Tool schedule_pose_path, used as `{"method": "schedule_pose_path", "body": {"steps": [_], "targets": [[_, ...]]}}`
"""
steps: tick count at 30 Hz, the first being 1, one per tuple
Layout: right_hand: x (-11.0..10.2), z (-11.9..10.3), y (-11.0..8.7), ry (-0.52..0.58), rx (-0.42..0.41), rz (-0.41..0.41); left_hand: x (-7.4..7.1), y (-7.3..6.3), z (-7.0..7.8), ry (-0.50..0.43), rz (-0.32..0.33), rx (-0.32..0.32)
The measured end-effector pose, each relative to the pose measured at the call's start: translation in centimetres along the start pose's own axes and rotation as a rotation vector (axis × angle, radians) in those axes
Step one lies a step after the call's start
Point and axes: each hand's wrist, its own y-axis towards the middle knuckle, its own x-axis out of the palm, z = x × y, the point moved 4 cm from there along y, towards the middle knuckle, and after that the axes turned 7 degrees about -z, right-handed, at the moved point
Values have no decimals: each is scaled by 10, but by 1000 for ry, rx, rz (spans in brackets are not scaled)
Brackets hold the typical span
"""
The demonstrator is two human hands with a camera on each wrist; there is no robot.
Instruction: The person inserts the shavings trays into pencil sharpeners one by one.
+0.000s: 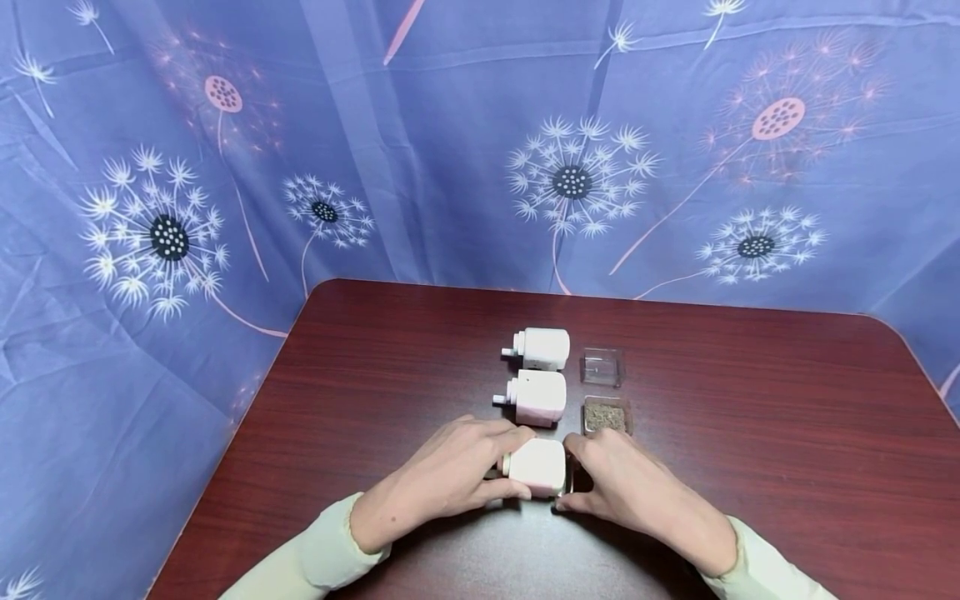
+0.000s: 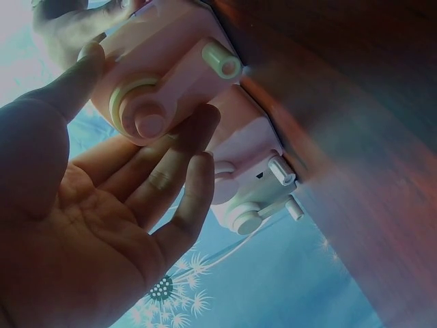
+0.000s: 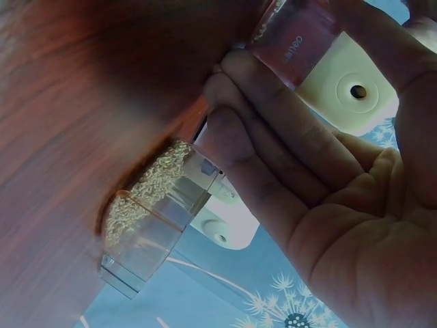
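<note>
My left hand (image 1: 465,467) grips the nearest crank pencil sharpener (image 1: 537,468), thumb on one side and fingers on the other. In the left wrist view this sharpener looks pink, its crank (image 2: 222,60) pointing out past the fingers. At the opposite end, my right hand (image 1: 622,479) pinches a see-through shavings drawer (image 3: 290,48) between thumb and fingers, close against the sharpener body. A round pencil hole (image 3: 358,91) shows in that end. Beside the right hand's fingers lies another clear drawer with wood shavings (image 3: 147,205) in it.
Behind the held sharpener lie a pale pink sharpener (image 1: 542,398) and a white one (image 1: 546,348), cranks to the left. A clear drawer (image 1: 602,367) sits right of the white one. The dark wooden table (image 1: 750,400) meets a blue dandelion-print cloth (image 1: 450,167).
</note>
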Motion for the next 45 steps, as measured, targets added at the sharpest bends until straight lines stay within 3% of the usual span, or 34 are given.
{"method": "schedule_pose_path", "body": {"steps": [45], "targets": [[3,-3,10,45,25,9,0,2,-1,3,11,26]]}}
